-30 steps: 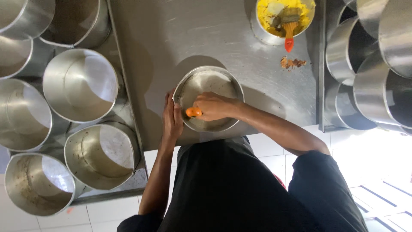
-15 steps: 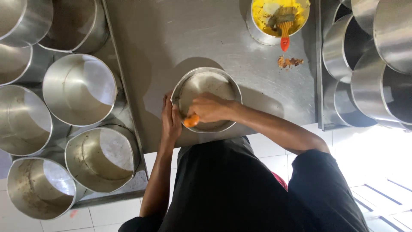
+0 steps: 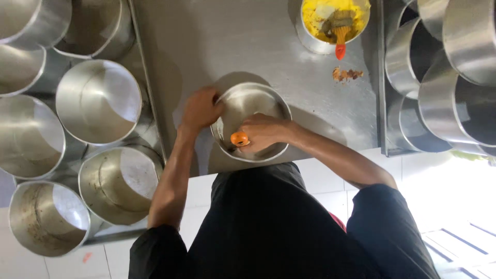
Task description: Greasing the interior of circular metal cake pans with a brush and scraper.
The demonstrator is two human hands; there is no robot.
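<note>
- The round steel bowl [image 3: 251,123] sits on the steel desk [image 3: 196,46] near its front edge, straight ahead of the person.
- The left hand [image 3: 200,109] clasps the bowl's rim at about nine o'clock, steadying it.
- The right hand [image 3: 266,133] is closed around a small orange tool [image 3: 239,139], pressing it inside the bowl near six o'clock.
- The bowl looks light, stiff and smooth-walled, so it is likely to slide on the desk; the rim is the sure place to hold it.
- At one o'clock stands a pot of yellow food [image 3: 335,23] with an orange-handled utensil [image 3: 340,42] in it; crumbs [image 3: 346,75] lie beside it.
- Large empty steel pots [image 3: 98,101] stand at nine o'clock, others [image 3: 449,67] at three o'clock.
</note>
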